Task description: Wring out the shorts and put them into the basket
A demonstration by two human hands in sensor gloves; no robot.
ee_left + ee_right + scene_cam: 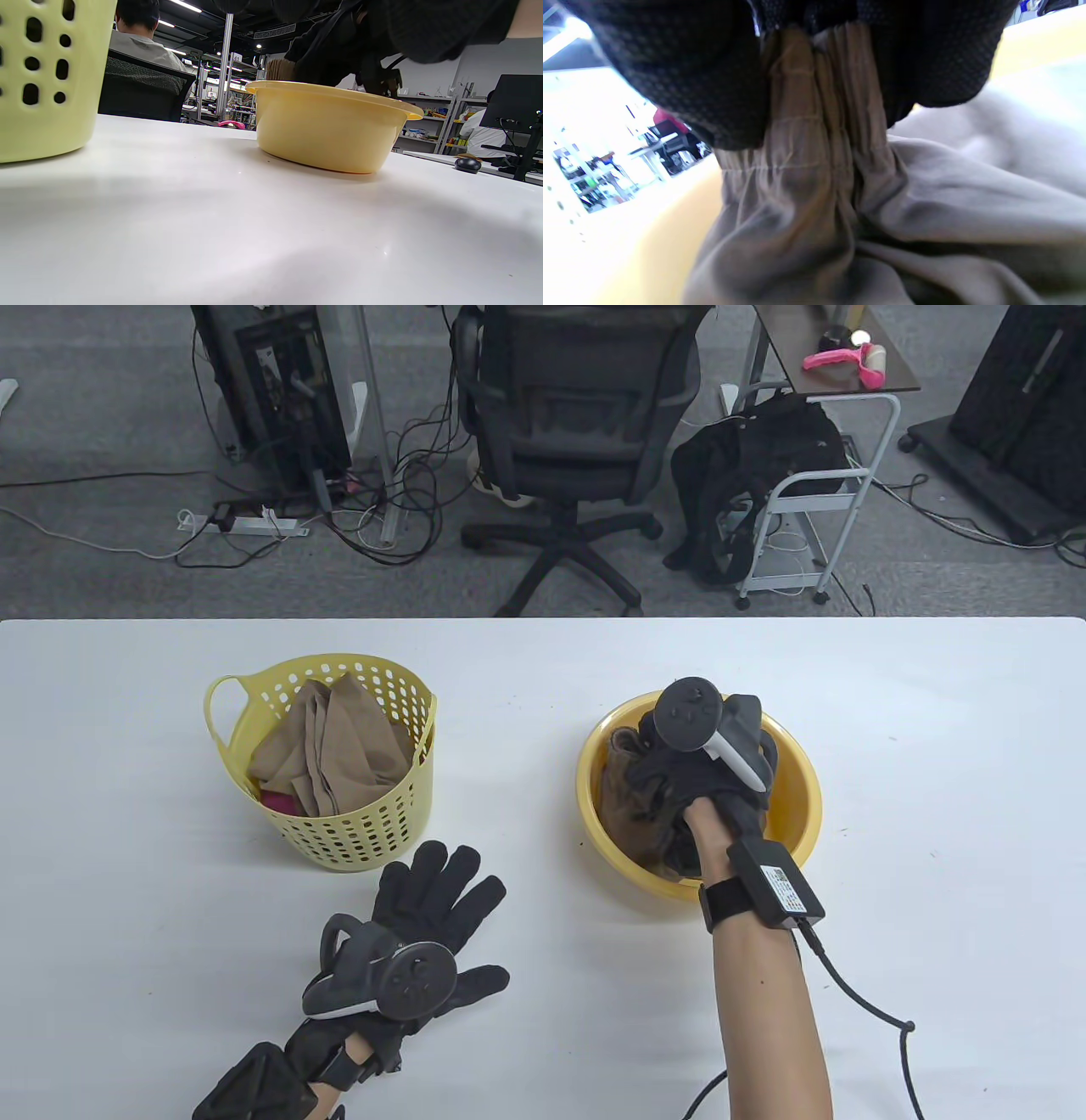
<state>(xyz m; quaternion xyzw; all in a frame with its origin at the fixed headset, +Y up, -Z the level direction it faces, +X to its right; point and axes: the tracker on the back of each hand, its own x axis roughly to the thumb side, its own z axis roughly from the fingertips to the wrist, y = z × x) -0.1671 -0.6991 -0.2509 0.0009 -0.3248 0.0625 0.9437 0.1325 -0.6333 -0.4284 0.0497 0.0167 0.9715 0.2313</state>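
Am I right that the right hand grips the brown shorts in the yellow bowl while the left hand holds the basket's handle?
Not quite. The left hand holds nothing: in the table view it lies flat on the table, fingers spread, in front of the basket. The right hand does grip the shorts in the bowl.

Basket (339,814) stands left of basin (797,797) holding shorts (628,806).

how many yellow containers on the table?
2. A perforated basket on the left, already holding tan clothing, and a round basin on the right, where the right hand grips the brown shorts. None seems hidden.
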